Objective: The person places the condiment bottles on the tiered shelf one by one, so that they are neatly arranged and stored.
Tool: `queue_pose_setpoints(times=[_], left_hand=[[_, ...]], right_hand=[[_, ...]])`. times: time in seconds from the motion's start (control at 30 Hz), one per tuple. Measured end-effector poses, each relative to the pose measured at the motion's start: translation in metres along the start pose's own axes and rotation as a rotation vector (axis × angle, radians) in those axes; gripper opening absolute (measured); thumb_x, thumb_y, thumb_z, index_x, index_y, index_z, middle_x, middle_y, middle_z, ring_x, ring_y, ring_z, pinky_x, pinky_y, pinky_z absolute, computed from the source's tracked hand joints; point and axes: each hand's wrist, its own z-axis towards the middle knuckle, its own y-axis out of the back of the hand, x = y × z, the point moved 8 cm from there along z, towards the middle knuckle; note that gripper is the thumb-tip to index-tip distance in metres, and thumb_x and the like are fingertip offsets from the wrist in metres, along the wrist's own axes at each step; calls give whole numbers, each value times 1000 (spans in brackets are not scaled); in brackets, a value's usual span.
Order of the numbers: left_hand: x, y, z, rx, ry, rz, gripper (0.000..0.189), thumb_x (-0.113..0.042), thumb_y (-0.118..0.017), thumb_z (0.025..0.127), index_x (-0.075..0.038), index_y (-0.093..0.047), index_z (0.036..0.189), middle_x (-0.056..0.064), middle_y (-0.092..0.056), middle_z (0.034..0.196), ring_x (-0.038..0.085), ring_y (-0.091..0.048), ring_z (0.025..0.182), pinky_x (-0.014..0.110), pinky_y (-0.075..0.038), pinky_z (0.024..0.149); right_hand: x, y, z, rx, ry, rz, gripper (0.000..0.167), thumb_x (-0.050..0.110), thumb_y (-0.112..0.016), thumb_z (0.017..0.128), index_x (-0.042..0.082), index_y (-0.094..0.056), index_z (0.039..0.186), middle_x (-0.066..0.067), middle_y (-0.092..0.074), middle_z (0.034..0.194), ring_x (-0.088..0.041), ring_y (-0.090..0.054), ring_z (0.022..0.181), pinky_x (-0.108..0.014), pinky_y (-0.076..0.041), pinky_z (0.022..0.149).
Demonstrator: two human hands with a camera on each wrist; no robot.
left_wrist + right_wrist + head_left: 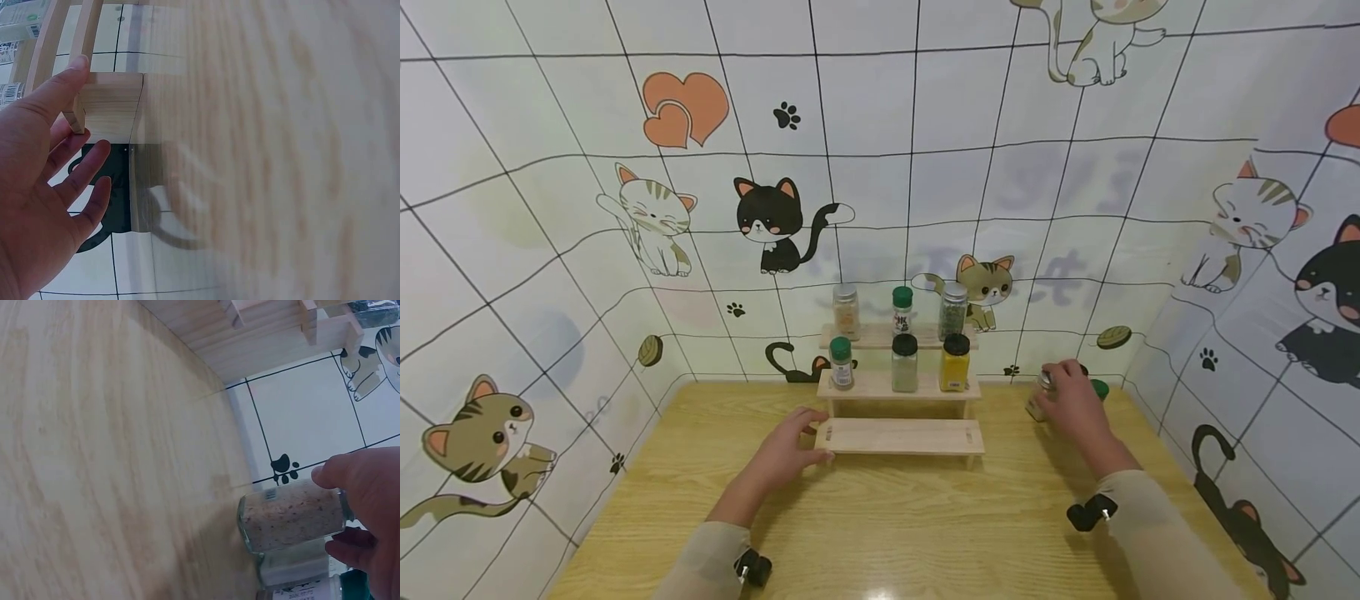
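Note:
A three-tier wooden spice rack (898, 436) stands against the back wall, its lowest step bare. My left hand (784, 452) pinches the left end of that step, thumb on top and fingers beneath in the left wrist view. To the right of the rack, my right hand (1075, 406) holds a glass spice jar (290, 515) of pinkish-brown granules near its top. Close beside this jar are another clear jar (294, 567) and a green-capped bottle (306, 590), both partly hidden by the hand in the head view.
On the middle step stand a green-capped bottle (842, 367), a black-capped jar (905, 367) and a yellow jar (955, 367). Three more containers line the top step, including a jar of green herbs (952, 313). A cat-patterned wall covering (872, 192) encloses the wooden table (880, 525).

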Motion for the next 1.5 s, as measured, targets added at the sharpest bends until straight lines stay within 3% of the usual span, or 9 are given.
queue_pose_setpoints(times=[0.43,0.63,0.8,0.9,1.03,1.2,1.33,1.5], left_hand=[[0,1,0,5,17,0,67,-32,-93,93,-16,-65,152,-3,-62,146,27,-67,128,56,-57,103],[-1,0,0,14,16,-10,68,-30,-93,93,-14,-64,152,1,-62,147,29,-67,128,56,-57,102],[0,0,-1,14,23,-9,67,-30,-94,93,-14,-65,152,-1,-62,146,28,-68,127,56,-57,102],[-1,0,-1,12,20,-12,67,-29,-94,93,-14,-65,151,-1,-62,145,28,-68,127,56,-58,102],[-2,1,-1,9,14,-11,67,-30,-94,92,-13,-65,151,-1,-63,145,28,-68,126,56,-58,102],[-1,1,-1,12,12,-13,68,-31,-94,92,-13,-65,151,0,-63,146,28,-68,126,57,-58,101],[0,1,0,8,10,-5,68,-32,-94,92,-13,-65,152,-1,-63,146,28,-68,126,57,-58,102],[2,0,0,13,13,-5,69,-33,-94,93,-14,-64,153,-1,-62,147,28,-68,127,57,-57,102]], right_hand=[[-10,-28,-13,21,-4,139,63,8,-78,102,5,-46,156,-32,-47,141,-54,-58,124,-71,-52,95],[-5,-29,-18,2,93,283,60,-1,-80,99,2,-53,152,-31,-51,142,-44,-60,119,-56,-57,90],[13,-25,-29,-15,180,355,60,-4,-82,97,0,-55,151,-25,-57,142,-37,-60,122,-44,-63,89],[27,-19,-37,-49,226,358,61,-6,-83,94,0,-57,150,-24,-59,139,-34,-60,120,-48,-64,86],[42,-10,-44,-98,279,328,64,-9,-84,92,2,-58,150,-20,-59,137,-22,-58,117,-54,-64,83],[60,4,-49,-138,332,293,66,-12,-84,90,3,-60,149,-15,-60,135,-6,-53,116,-37,-61,83],[78,11,-50,-132,353,326,66,-14,-83,89,6,-62,149,-12,-62,138,-5,-54,119,-28,-57,87],[103,8,-50,-95,375,397,65,-12,-83,91,8,-63,149,-10,-63,136,-9,-57,117,-28,-55,89]])
